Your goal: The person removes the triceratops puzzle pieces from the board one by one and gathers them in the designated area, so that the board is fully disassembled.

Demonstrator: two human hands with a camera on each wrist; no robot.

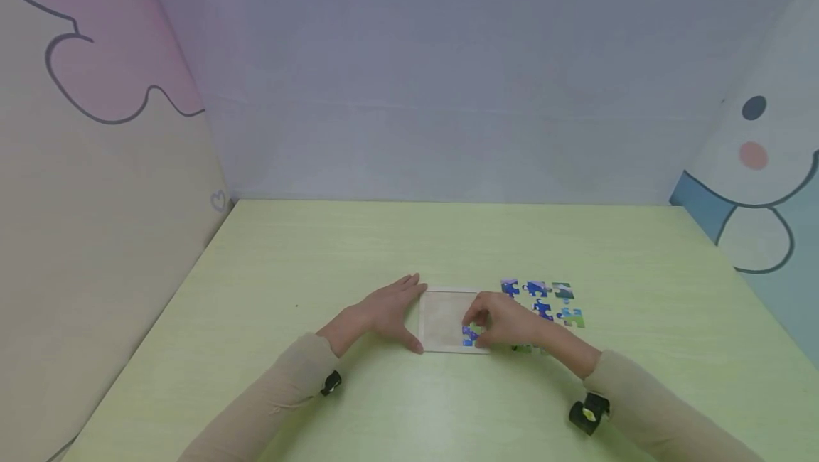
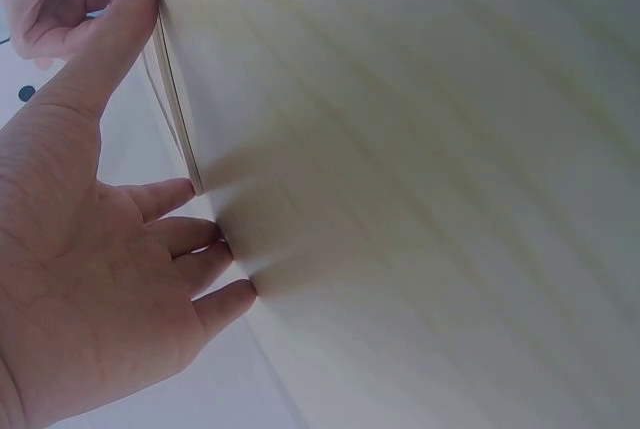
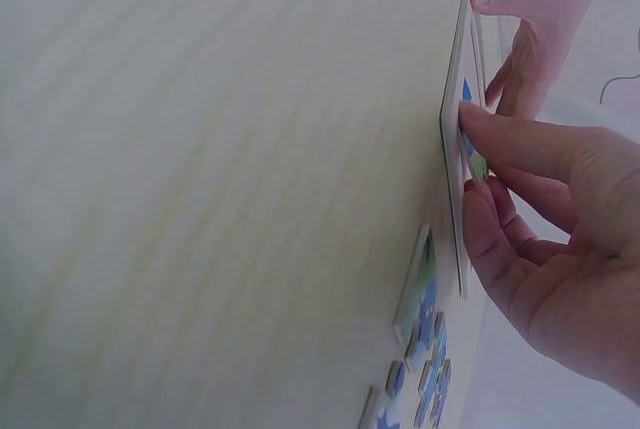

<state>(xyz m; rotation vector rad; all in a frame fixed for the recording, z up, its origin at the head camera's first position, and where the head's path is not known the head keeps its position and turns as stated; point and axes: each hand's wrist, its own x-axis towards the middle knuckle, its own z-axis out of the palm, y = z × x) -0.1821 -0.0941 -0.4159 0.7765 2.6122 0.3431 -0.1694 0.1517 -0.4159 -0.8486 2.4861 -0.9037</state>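
Observation:
A shallow square puzzle tray [image 1: 441, 320] with a thin pale rim lies on the table. My left hand [image 1: 393, 309] is spread along its left side, thumb near the lower corner and fingers near the upper one. In the left wrist view the thumb [image 2: 120, 34] touches the tray edge. My right hand [image 1: 505, 318] reaches over the tray's right side. Between its thumb and fingers it pinches a blue and green jigsaw piece [image 3: 474, 149], tilted at the tray. Blue-purple puzzle picture [image 1: 470, 336] shows under these fingers; how many pieces it comprises I cannot tell.
Several loose jigsaw pieces [image 1: 537, 289] lie right of the tray, some partly behind the right hand and forearm. The pale green table [image 1: 358, 242] meets a plain cloth backdrop [image 1: 409, 92] at the back. Printed panels stand at both sides.

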